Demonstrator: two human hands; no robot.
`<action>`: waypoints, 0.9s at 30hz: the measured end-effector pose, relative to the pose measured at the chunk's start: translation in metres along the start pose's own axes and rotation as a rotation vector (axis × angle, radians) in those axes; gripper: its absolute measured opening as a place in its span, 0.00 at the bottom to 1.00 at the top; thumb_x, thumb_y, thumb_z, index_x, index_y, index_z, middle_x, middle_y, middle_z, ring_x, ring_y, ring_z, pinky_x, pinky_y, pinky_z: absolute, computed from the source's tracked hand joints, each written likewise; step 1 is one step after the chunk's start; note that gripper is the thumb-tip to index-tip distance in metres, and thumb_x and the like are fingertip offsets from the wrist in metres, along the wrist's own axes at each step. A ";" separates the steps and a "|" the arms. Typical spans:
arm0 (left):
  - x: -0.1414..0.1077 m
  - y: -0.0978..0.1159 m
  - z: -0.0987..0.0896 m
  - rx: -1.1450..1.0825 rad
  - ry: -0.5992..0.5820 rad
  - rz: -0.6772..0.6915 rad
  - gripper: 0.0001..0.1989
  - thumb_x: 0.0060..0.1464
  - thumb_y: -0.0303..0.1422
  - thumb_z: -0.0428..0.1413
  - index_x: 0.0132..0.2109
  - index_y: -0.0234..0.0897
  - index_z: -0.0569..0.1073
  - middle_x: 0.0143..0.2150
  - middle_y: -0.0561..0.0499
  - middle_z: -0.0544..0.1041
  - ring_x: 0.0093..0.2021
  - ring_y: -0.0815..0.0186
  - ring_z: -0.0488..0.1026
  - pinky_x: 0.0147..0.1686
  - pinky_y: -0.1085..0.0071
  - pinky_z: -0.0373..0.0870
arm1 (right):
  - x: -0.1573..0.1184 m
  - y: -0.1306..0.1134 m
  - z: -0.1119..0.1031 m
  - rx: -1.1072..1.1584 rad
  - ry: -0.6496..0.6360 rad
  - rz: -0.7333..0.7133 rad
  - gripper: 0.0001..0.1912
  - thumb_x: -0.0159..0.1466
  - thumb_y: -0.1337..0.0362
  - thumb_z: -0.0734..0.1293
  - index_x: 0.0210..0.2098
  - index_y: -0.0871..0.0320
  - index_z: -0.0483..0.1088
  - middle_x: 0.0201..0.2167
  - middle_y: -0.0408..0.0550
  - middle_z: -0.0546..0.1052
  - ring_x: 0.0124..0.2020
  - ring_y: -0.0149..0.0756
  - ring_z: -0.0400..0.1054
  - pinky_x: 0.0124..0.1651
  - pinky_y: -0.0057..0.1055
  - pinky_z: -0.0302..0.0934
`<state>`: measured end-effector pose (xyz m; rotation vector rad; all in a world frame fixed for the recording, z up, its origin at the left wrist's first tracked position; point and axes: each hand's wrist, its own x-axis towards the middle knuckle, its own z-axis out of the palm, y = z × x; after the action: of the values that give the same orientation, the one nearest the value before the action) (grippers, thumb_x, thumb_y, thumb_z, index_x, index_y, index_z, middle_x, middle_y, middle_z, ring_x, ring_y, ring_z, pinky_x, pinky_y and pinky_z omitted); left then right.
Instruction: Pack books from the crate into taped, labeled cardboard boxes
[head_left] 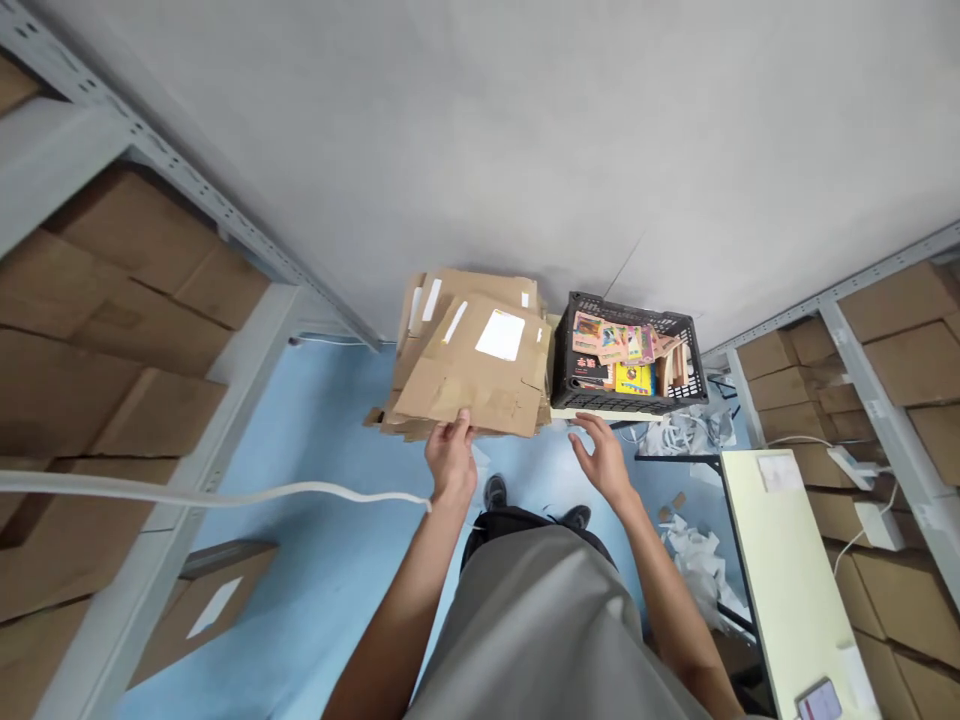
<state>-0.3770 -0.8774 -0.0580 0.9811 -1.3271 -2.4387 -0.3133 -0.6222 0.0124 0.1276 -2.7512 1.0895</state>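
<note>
With thumb on top, my left hand (pixel 451 462) grips the near edge of a flattened cardboard box (pixel 480 385) bearing white labels. That sheet is the topmost of a pile of flattened cardboard (pixel 411 345), and it lies slightly askew over the others. To the right, my right hand (pixel 602 455) hangs with its fingers apart and nothing in them, just in front of a black plastic crate (pixel 626 400). Pink picture packets (pixel 611 338), a yellow packet (pixel 634 378) and other small goods fill the crate.
Shelves of cardboard boxes (pixel 97 300) line the left, with more boxes (pixel 802 380) on the right. A pale yellow table (pixel 787 560) holds a phone (pixel 820 700). A white cable (pixel 300 490) crosses at left. Crumpled white paper (pixel 694 555) lies on the right.
</note>
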 end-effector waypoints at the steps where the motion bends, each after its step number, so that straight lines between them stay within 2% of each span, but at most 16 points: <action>1: -0.008 -0.001 0.007 0.031 -0.036 0.043 0.27 0.45 0.49 0.79 0.34 0.41 0.72 0.33 0.56 0.76 0.43 0.65 0.80 0.50 0.67 0.76 | -0.002 0.005 -0.015 -0.003 0.040 0.006 0.16 0.80 0.56 0.66 0.60 0.53 0.81 0.62 0.59 0.84 0.64 0.51 0.80 0.70 0.50 0.75; 4: -0.037 -0.008 0.041 0.132 -0.217 0.137 0.24 0.51 0.53 0.76 0.39 0.41 0.77 0.39 0.51 0.83 0.49 0.60 0.82 0.54 0.65 0.78 | -0.012 0.028 -0.071 -0.013 0.217 0.031 0.18 0.80 0.54 0.66 0.63 0.53 0.80 0.63 0.60 0.83 0.66 0.53 0.78 0.72 0.55 0.72; 8: -0.091 -0.040 0.112 0.188 -0.548 0.150 0.28 0.54 0.57 0.74 0.50 0.42 0.83 0.56 0.44 0.87 0.64 0.53 0.81 0.65 0.59 0.77 | -0.050 0.074 -0.161 -0.096 0.541 0.132 0.23 0.80 0.51 0.66 0.69 0.53 0.75 0.67 0.61 0.80 0.70 0.54 0.74 0.74 0.58 0.70; 12: -0.162 -0.102 0.186 0.213 -0.768 0.053 0.33 0.50 0.59 0.76 0.53 0.42 0.83 0.59 0.42 0.87 0.66 0.51 0.81 0.69 0.58 0.76 | -0.128 0.132 -0.239 -0.217 0.827 0.322 0.31 0.79 0.47 0.67 0.75 0.53 0.69 0.71 0.64 0.75 0.73 0.56 0.70 0.75 0.61 0.68; 15: -0.223 -0.158 0.231 0.268 -0.935 -0.044 0.34 0.47 0.58 0.78 0.52 0.42 0.84 0.59 0.43 0.87 0.65 0.53 0.81 0.69 0.58 0.76 | -0.203 0.174 -0.282 -0.214 0.925 0.491 0.34 0.78 0.45 0.66 0.77 0.53 0.66 0.73 0.64 0.74 0.73 0.56 0.71 0.71 0.60 0.71; 18: -0.283 -0.210 0.265 0.361 -1.111 -0.155 0.34 0.45 0.57 0.79 0.51 0.42 0.84 0.56 0.43 0.88 0.62 0.53 0.82 0.67 0.59 0.77 | -0.278 0.205 -0.309 -0.156 1.016 0.661 0.35 0.77 0.45 0.67 0.77 0.55 0.66 0.73 0.66 0.75 0.71 0.56 0.73 0.70 0.59 0.72; 21: -0.332 -0.254 0.290 0.473 -1.282 -0.255 0.33 0.45 0.58 0.79 0.51 0.41 0.84 0.53 0.43 0.88 0.59 0.52 0.84 0.65 0.58 0.79 | -0.339 0.226 -0.323 -0.107 1.140 0.812 0.37 0.74 0.45 0.69 0.75 0.57 0.67 0.70 0.67 0.78 0.68 0.56 0.76 0.68 0.57 0.74; 24: -0.367 -0.295 0.313 0.588 -1.407 -0.317 0.35 0.44 0.59 0.78 0.51 0.41 0.84 0.50 0.43 0.88 0.56 0.51 0.84 0.62 0.57 0.81 | -0.384 0.244 -0.329 -0.102 1.247 0.966 0.36 0.72 0.46 0.70 0.73 0.58 0.70 0.62 0.65 0.83 0.61 0.53 0.80 0.61 0.53 0.78; 27: -0.392 -0.340 0.340 0.692 -1.503 -0.328 0.34 0.44 0.58 0.77 0.49 0.39 0.83 0.49 0.42 0.88 0.54 0.51 0.84 0.59 0.59 0.81 | -0.418 0.264 -0.331 -0.072 1.279 1.106 0.29 0.69 0.47 0.69 0.63 0.58 0.77 0.53 0.61 0.87 0.52 0.50 0.82 0.55 0.49 0.79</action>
<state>-0.2485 -0.2712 -0.0236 -1.0674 -2.6055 -2.9603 0.1025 -0.1973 -0.0098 -1.6013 -1.5012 0.7109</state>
